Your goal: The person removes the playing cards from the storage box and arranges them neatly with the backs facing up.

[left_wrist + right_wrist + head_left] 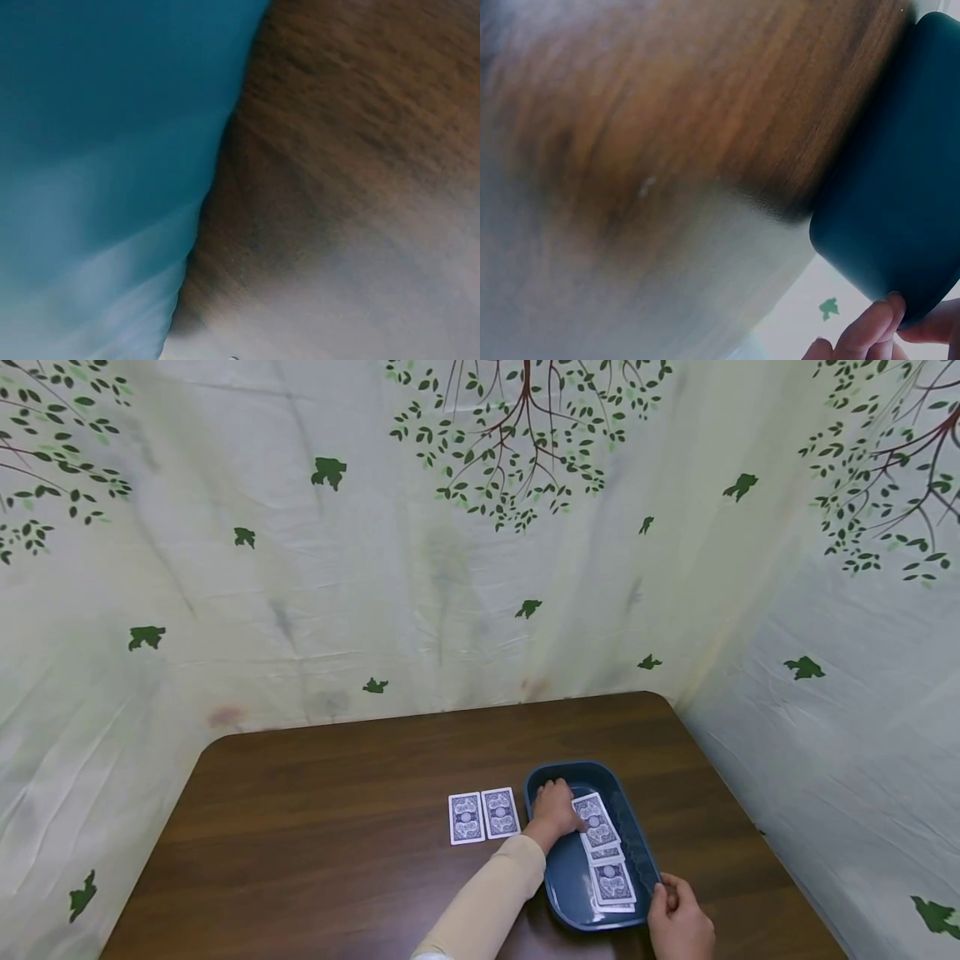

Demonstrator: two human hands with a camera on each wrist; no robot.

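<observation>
A dark blue rectangular tray [573, 893] sits on the table with several playing cards [613, 883] in it, their patterned backs up. My left hand [553, 810] reaches over the tray's left side, fingers bent downward inside, thumb at the left edge of the upper card [597, 823]. Whether its hidden fingertips hold a card I cannot tell. At the near right corner my right hand [681, 920] pinches the tray's rim between thumb and fingers. The right wrist view shows those fingers [870, 330] against the tray's outer wall [900, 165]. Tray wall [112, 150] fills much of the left wrist view.
Two face-down cards, a left one [467, 818] and a right one [500, 812], lie side by side on the brown wooden table [315, 843], left of the tray. Behind the table hangs a pale cloth [450, 568] printed with leaves; it also runs along both sides.
</observation>
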